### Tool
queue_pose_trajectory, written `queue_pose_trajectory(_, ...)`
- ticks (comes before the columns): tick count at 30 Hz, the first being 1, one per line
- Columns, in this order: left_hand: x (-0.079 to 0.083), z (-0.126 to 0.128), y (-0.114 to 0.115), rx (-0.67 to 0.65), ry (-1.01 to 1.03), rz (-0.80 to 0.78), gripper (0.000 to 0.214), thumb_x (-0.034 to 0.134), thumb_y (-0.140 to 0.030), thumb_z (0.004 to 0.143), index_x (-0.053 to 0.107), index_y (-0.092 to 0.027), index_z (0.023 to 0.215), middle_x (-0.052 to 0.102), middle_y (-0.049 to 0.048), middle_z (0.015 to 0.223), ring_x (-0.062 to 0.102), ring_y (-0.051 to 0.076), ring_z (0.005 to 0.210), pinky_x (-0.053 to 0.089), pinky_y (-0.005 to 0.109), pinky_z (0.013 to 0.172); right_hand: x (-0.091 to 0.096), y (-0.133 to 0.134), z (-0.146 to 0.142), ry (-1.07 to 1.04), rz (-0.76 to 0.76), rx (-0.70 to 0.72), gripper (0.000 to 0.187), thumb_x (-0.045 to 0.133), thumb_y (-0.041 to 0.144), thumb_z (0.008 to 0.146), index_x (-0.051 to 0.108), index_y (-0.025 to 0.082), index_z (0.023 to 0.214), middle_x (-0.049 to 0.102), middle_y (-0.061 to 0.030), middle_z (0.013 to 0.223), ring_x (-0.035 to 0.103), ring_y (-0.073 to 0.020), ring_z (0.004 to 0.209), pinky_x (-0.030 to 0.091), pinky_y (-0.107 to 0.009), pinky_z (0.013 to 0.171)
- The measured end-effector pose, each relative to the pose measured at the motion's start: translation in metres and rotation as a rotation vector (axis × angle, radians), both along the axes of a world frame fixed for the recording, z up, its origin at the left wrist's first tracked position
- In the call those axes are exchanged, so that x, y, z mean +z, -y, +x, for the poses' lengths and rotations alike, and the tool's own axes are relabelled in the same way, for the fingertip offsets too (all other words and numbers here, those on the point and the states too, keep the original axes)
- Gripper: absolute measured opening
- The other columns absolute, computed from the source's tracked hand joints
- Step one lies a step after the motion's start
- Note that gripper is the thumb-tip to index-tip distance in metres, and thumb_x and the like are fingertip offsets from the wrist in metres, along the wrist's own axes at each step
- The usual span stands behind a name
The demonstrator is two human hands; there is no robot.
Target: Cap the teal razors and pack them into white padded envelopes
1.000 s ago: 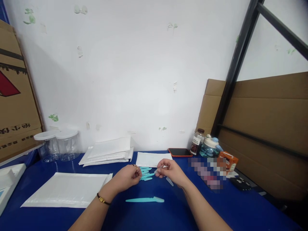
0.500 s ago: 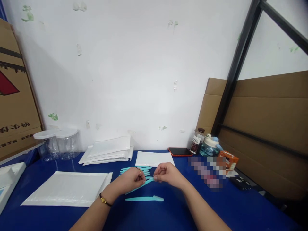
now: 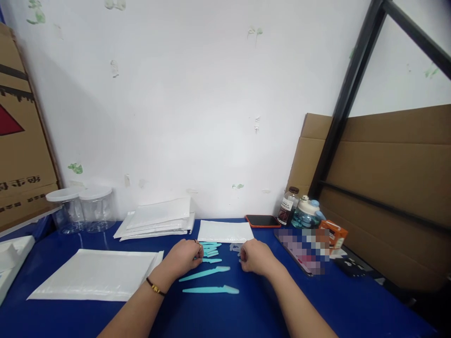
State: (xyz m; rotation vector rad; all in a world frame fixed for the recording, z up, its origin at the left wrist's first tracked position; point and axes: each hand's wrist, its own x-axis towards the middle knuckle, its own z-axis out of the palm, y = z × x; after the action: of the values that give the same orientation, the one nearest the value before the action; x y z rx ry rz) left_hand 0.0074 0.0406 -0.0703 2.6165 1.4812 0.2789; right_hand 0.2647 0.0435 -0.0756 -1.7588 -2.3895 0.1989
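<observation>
My left hand (image 3: 185, 257) rests on the blue table (image 3: 253, 305), fingers curled at a small pile of teal plastic sticks (image 3: 210, 249). My right hand (image 3: 255, 257) lies to the right, fingers curled near some small clear pieces (image 3: 235, 247); what it holds, if anything, is hidden. Two long teal sticks lie in front of my hands, one (image 3: 204, 273) slanted and one (image 3: 210, 290) nearer me, both apart from my fingers.
White padded envelopes lie at the left (image 3: 93, 280), in a stack at the back (image 3: 157, 220) and singly (image 3: 225, 231). Two clear jars (image 3: 82, 210) stand far left. A phone (image 3: 263, 220), bottles (image 3: 303, 211), an orange box (image 3: 333, 234) and cardboard (image 3: 387, 188) are on the right.
The teal stick held between both hands half a second ago now lies on the table. Both hands have let go and moved apart, the left back to the pile.
</observation>
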Motion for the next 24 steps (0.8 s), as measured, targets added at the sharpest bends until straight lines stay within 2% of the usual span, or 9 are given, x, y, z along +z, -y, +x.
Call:
queue_pose_trajectory(3,-0.003,0.004,-0.001,-0.038,-0.026,0.039,0.019,0.046,-0.017,0.073,0.064,-0.021,0.070,0.066,0.0017,0.070,0.056,0.015,0.064,0.034,0.025,0.060,-0.003,0.000,-0.008,-0.025,0.074,0.100,0.017,0.057,0.014,0.061,0.070,0.022,0.070,0.068,-0.0043,0.071,0.059,-0.0177,0.064,0.032,-0.023,0.052)
queue_pose_trajectory(9,-0.005,0.009,0.002,-0.061,-0.056,0.093,0.020,0.045,-0.017,0.071,0.063,-0.021,0.067,0.065,0.0018,0.065,0.056,0.015,0.061,0.031,0.024,0.056,-0.010,-0.005,-0.014,-0.233,0.033,0.329,0.018,0.053,0.018,0.073,0.069,0.021,0.081,0.067,-0.0014,0.080,0.058,-0.0128,0.069,0.037,-0.020,0.059)
queue_pose_trajectory(15,-0.008,0.008,0.000,-0.063,-0.011,0.057,0.021,0.045,-0.019,0.073,0.065,-0.021,0.071,0.066,0.0013,0.067,0.056,0.014,0.061,0.031,0.022,0.056,-0.010,-0.004,-0.017,-0.263,0.033,0.367,0.020,0.052,0.017,0.076,0.070,0.022,0.084,0.068,-0.0014,0.084,0.059,-0.0129,0.071,0.040,-0.020,0.063)
queue_pose_trajectory(24,-0.003,0.010,0.005,-0.079,0.023,0.013,0.021,0.045,-0.020,0.074,0.065,-0.022,0.071,0.066,0.0000,0.067,0.056,0.014,0.062,0.030,0.022,0.054,-0.008,0.001,-0.022,-0.318,-0.004,0.423,0.025,0.050,0.012,0.075,0.071,0.022,0.083,0.069,-0.0010,0.084,0.061,-0.0140,0.076,0.042,-0.021,0.069)
